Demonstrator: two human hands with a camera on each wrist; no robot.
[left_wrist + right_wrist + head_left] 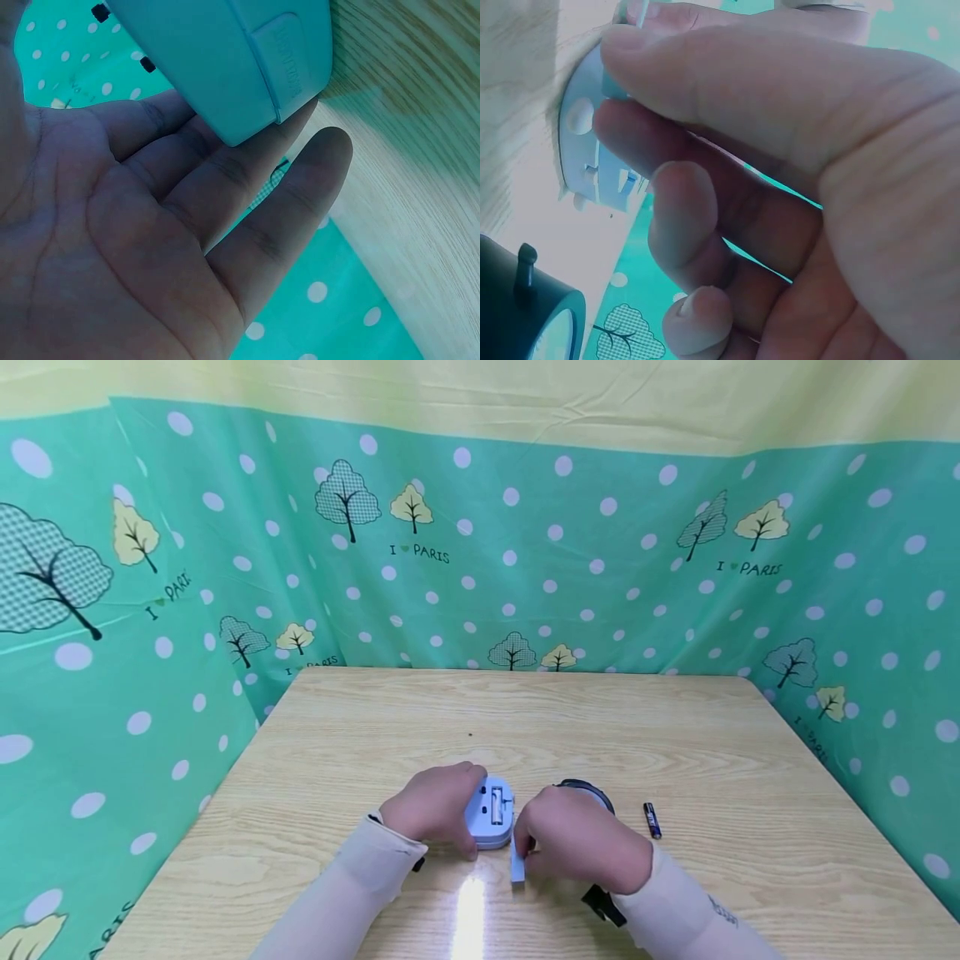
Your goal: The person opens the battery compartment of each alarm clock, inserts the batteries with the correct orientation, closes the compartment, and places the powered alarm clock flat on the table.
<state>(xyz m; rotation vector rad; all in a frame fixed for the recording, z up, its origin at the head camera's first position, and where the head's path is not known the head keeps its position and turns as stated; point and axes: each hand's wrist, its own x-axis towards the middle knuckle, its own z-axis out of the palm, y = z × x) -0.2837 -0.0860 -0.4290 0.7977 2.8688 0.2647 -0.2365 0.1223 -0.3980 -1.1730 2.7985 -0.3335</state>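
My left hand (438,806) holds a small pale blue alarm clock (477,827) with its back facing up, fingers on the far side and thumb on the near side. The back has two black knobs and an uncovered battery slot (497,806); whether a battery lies inside is too small to tell. In the left wrist view, the clock's side (217,67) bears a raised panel with blurred lettering. My right hand (573,835) pinches a thin, flat pale blue strip (517,865), perhaps the battery cover, beside the clock's right edge. The fingers hide much of it.
A dark AA-type battery (652,820) lies on the wooden table (360,718) to the right. Behind my right hand sits a round, black-rimmed object (592,790), partly covered; the right wrist view shows its black side (525,292). Dotted green curtain (525,535) surrounds the table.
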